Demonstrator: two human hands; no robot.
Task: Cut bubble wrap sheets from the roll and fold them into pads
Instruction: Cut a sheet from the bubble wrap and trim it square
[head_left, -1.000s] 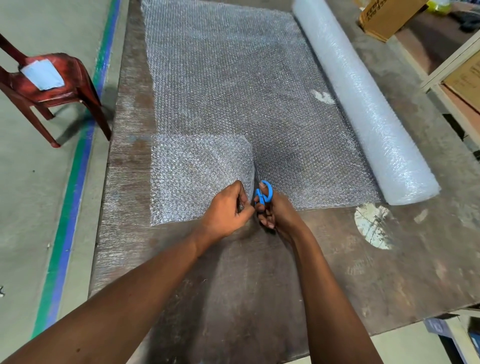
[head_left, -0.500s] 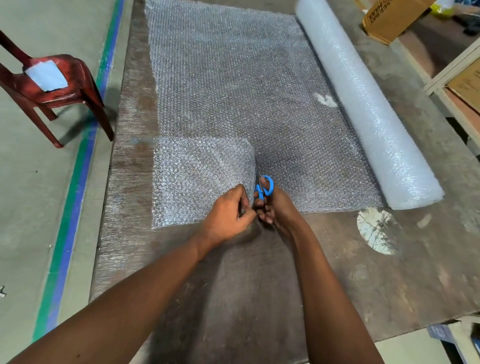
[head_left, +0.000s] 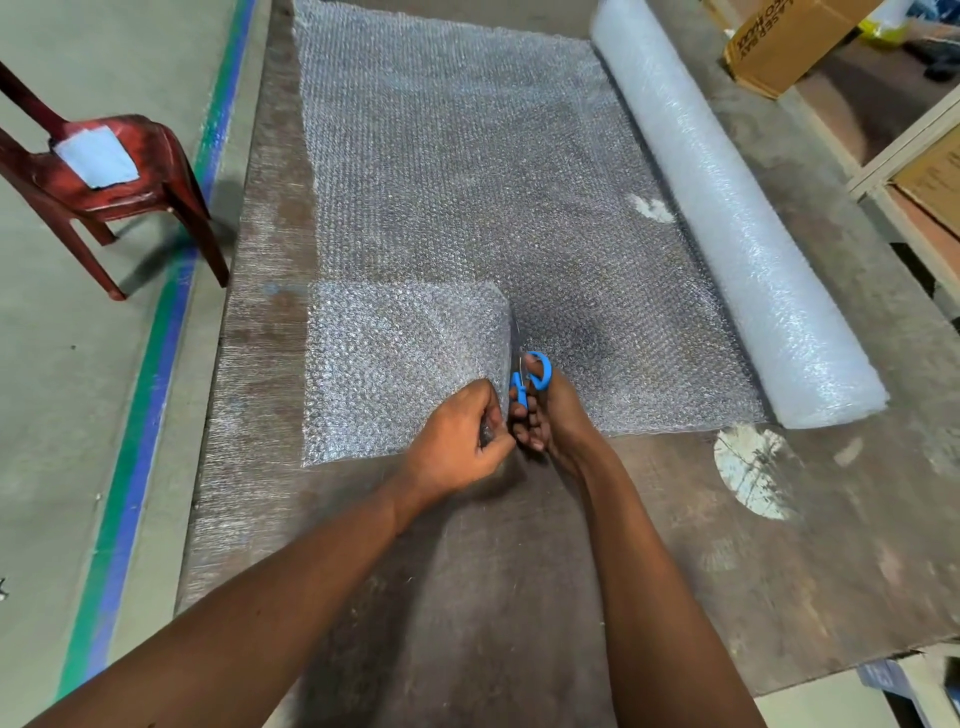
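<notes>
At the far left, a red plastic chair stands on the concrete floor, with a pale blue-white square patch on its seat. A green and blue painted stripe runs along the floor beside the left edge of a worn brown counter.

On the counter lies a bubble wrap sheet, unrolled flat toward the viewer. Its near-left part is folded back on itself into a folded flap, which looks whiter and denser than the single layer around it.

At the flap's right edge, the left hand has its grip clenched on the near corner of the flap, fingers and thumb curled around the wrap. Just beside it and touching, the right hand has its grip grasping blue-handled scissors, a finger through the handle loop. The thin blades point away from the viewer along the flap's right edge; whether they are parted cannot be told.

Farther right, the bubble wrap roll lies across the counter, the sheet running out from it. A whitish worn patch marks the counter near the roll's near end.

At the top right, a closed cardboard box with printed lettering sits on a brown surface; its contents are hidden. Another cardboard box sits inside a pale shelf frame at the right edge.
</notes>
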